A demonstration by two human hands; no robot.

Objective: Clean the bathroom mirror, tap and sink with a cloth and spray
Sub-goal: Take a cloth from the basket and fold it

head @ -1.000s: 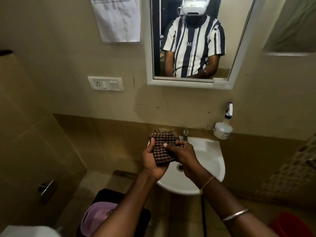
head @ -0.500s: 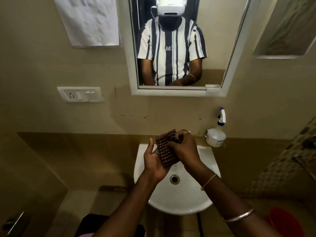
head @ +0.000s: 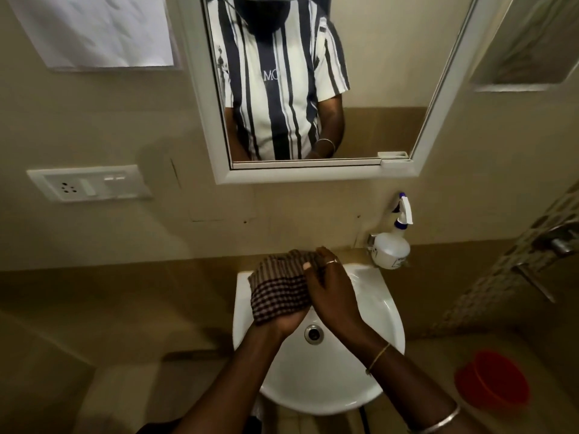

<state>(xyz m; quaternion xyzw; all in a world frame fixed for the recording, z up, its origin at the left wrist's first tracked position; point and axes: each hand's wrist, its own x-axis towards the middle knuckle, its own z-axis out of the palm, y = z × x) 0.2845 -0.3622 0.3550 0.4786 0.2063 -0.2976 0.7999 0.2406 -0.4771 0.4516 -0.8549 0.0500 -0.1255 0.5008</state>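
Observation:
A dark checked cloth [head: 279, 289] is held above the back of the white sink [head: 388, 324]. My left hand [head: 283, 325] is under the cloth, which drapes over it and hides its fingers. My right hand [head: 332, 292] grips the cloth's right edge from above. The cloth and hands hide the tap. A white spray bottle [head: 391, 249] stands on the ledge right of the sink. The white-framed mirror [head: 313, 175] hangs above and reflects a person in a striped shirt.
A socket panel [head: 87, 183] and a paper sheet [head: 94, 29] are on the wall to the left. A red bucket [head: 492, 380] stands on the floor at lower right. A wall niche [head: 526, 51] and metal shower fittings [head: 557, 239] lie to the right.
The view has moved closer to the sink and tilted down. The cloth, earlier bunched against my left palm, now spreads over my left hand while my right hand grips its edge.

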